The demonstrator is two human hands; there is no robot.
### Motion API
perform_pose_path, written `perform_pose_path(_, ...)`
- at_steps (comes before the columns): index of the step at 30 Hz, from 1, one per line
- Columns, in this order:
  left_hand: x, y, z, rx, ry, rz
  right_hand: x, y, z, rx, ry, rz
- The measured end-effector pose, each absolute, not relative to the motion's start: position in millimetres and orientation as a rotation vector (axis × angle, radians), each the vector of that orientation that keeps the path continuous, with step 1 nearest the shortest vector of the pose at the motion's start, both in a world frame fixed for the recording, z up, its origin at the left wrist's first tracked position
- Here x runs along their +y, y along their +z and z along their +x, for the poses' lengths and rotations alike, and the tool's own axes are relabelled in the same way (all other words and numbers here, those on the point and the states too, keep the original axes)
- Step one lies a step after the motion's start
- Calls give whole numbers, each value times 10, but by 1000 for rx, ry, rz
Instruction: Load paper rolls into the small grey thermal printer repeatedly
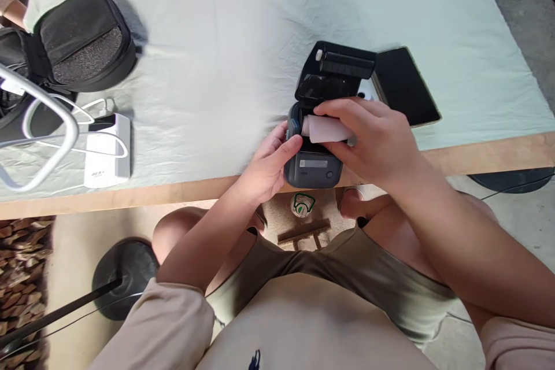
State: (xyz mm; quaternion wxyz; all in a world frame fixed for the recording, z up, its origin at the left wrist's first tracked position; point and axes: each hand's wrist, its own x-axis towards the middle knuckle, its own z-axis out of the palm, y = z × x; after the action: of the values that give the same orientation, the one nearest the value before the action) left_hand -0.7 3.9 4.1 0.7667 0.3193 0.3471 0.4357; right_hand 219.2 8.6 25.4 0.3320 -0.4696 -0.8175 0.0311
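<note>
Two hands on one small dark label printer [313, 167], which sits at the near edge of the table [477, 156], lid [336, 72] flipped up and back.

Left hand [266, 165] grips the printer's left side, thumb across the front corner, fingers wrapped behind. Braces the body.

Right hand [373, 141] comes in from the right, over the open bay. Fingers pinch a white paper roll [325, 129], held lying sideways right at the mouth of the compartment. Roll touches or sits just above the bay rim; can't tell if it's seated. So the roll is under the right fingertips, just right of the left thumb, between both hands.

Around it:
- dark tablet [407, 85] flat on the cloth, just right of the lid, touching or nearly so.
- white power bank [108, 153] with white cable [78, 127], well left of the printer.
- black pouch [84, 40] far left, near the table's back corner.
- pale green cloth [243, 29] covers the tabletop; bare wood strip at the near edge.
- black stand base [125, 277] on the floor, lower left.
</note>
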Motion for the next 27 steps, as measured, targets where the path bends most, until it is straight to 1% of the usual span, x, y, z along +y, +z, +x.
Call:
perform_pose_path(6,53,29,5,717,965,666,142,123,2206,-2079,-140,-1041)
perform_pose_path(10,54,20,16,724,988,679,166,117,2203,-2047,-167,-992)
perform_pose_path(13,48,9,14,737,990,669,155,141,2178,-2023,-130,-916)
perform_pose_path(18,66,-9,4,740,1019,670,94,111,2117,-2064,18,-739)
perform_pose_path(24,85,76,13,758,960,650,96,115,2095,-2022,85,-697)
perform_pose_path(27,81,81,8,766,952,684,154,138,2135,-1938,47,-666)
